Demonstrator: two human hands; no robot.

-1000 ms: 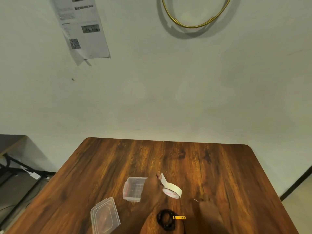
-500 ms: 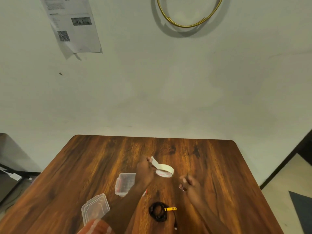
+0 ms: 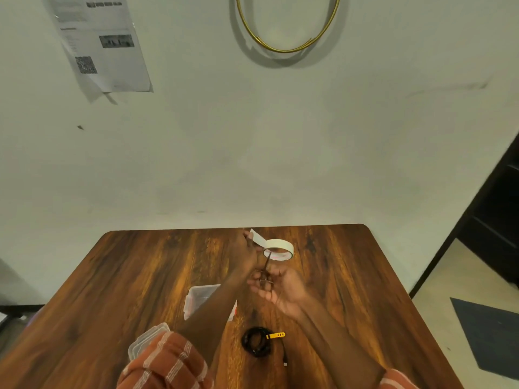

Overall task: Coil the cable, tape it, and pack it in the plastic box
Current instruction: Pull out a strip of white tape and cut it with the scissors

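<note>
Cable: black, already coiled, flat on the desk, a yellow tie sticking out of its right side and a loose plug end trailing toward the near edge. Neither hand touches it.

Left hand, raised beyond the cable: grip pinched narrow on the free end of the tape, a short white strip pulled out from the tape roll. Roll hangs just right of that hand, above the desk.

Right hand, between cable and roll, palm up: fingers curled around small scissors, blades pointing up toward the pulled strip. Whether the blades touch the tape cannot be told; blurred.

Plastic box, clear, open, left of the cable and partly hidden by the left forearm. Its lid lies apart, further left and nearer, partly under the striped orange sleeve.

Wall beyond the desk: a printed sheet upper left, a gold hoop upper centre.
</note>
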